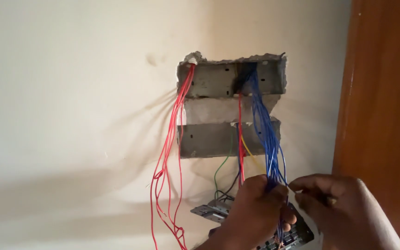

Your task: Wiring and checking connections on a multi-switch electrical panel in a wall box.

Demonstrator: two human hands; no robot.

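Note:
A bundle of blue wires [265, 134] hangs out of the upper right of a grey recessed wall box [209, 81]. My left hand [255, 210] is closed around the lower end of that bundle. My right hand [341, 208] is beside it on the right, pinching the tip of one thin wire between thumb and fingers. Under my hands hangs a grey switch plate [209, 212], partly hidden by them. Red wires [172, 139] loop down from the box's upper left corner.
A second grey box [209, 140] sits below the first in the cream wall [70, 115]. Green, yellow, black and red wires [237, 153] drop from it toward the plate. A brown wooden door frame [385, 115] stands at the right.

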